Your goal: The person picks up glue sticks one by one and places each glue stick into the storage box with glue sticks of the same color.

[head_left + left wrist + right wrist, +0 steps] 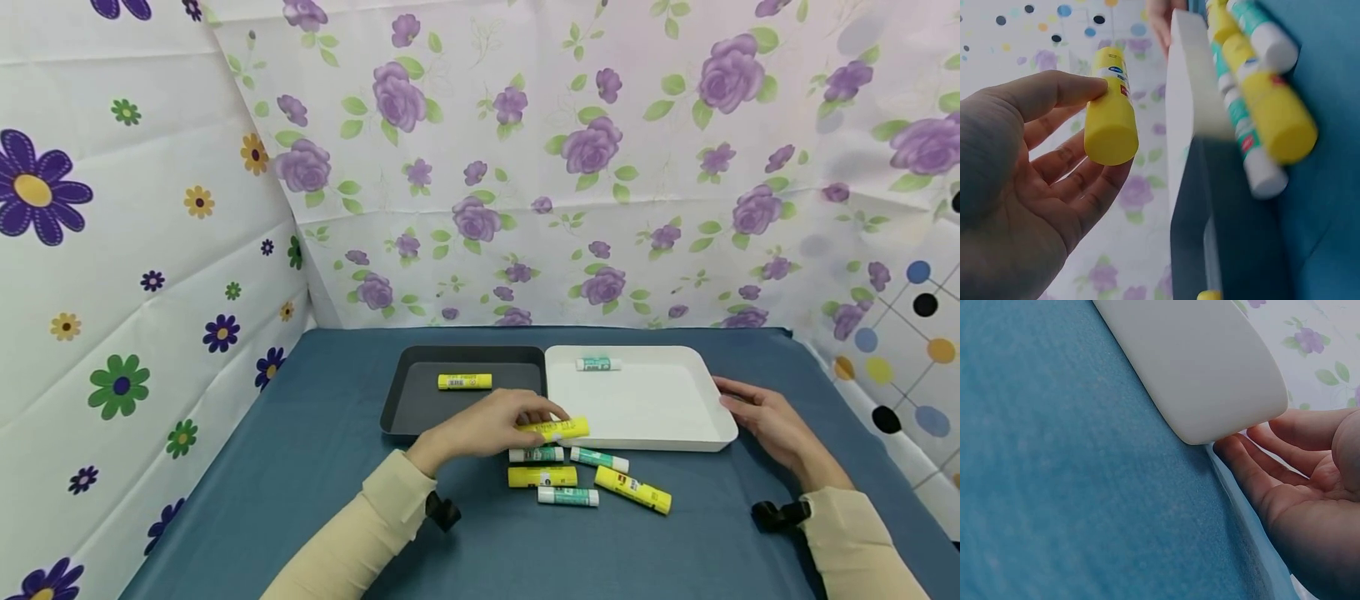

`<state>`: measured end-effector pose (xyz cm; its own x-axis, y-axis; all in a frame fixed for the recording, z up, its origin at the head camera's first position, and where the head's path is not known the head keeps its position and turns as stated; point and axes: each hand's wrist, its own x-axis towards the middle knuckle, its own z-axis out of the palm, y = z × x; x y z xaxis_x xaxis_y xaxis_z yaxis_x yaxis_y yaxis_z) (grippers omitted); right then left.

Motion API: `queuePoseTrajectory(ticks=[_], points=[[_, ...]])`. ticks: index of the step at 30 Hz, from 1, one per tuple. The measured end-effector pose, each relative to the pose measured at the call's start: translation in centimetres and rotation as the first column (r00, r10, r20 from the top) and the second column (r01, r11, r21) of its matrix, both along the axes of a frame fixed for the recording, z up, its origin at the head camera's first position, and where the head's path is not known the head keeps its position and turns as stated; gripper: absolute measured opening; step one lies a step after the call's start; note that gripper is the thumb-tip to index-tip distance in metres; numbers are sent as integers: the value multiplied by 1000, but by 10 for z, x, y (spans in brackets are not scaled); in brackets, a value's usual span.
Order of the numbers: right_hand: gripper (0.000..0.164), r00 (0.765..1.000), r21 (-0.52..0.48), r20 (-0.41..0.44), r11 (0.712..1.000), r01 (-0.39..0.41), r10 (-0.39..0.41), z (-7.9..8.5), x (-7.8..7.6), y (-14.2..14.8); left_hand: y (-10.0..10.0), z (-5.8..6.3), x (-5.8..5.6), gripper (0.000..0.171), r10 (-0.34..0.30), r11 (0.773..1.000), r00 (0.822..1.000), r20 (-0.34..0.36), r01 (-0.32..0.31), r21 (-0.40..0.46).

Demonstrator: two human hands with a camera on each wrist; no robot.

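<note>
A yellow glue stick (pixel 564 429) is pinched between the thumb and fingers of my left hand (pixel 491 423), raised over the near edge of the trays. The left wrist view shows the same glue stick (pixel 1110 119) end-on. My right hand (pixel 772 425) has its fingertips at the right edge of the white tray (pixel 645 408), fingers extended. Left of it, side by side, lies the dark grey tray (pixel 420 408), with one yellow glue stick (pixel 465 382) in it. A white-and-green glue stick (pixel 598 364) lies in the white tray.
In front of the trays, on the blue cloth (pixel 480 550), lie several more glue sticks: a yellow one (pixel 542 477), another yellow one (pixel 633 490) set at a slant, and white-and-green ones (pixel 567 497). Flowered sheets (pixel 480 167) hang behind and at the sides.
</note>
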<state>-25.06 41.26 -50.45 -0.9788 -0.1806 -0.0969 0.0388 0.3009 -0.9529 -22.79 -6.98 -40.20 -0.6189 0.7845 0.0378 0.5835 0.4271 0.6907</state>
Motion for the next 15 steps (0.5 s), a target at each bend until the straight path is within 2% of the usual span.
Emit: queuePoseTrajectory(ticks=[6,15], points=[[75,1000,-1,6,1000,7,-7,-1,-1,1,-17,12,-14,40,26,1000,1000,-4,-26,14],[74,1000,-1,8,1000,-4,4,0,-1,1,-38,14,-36,38,92,995,996,5,-93,25]])
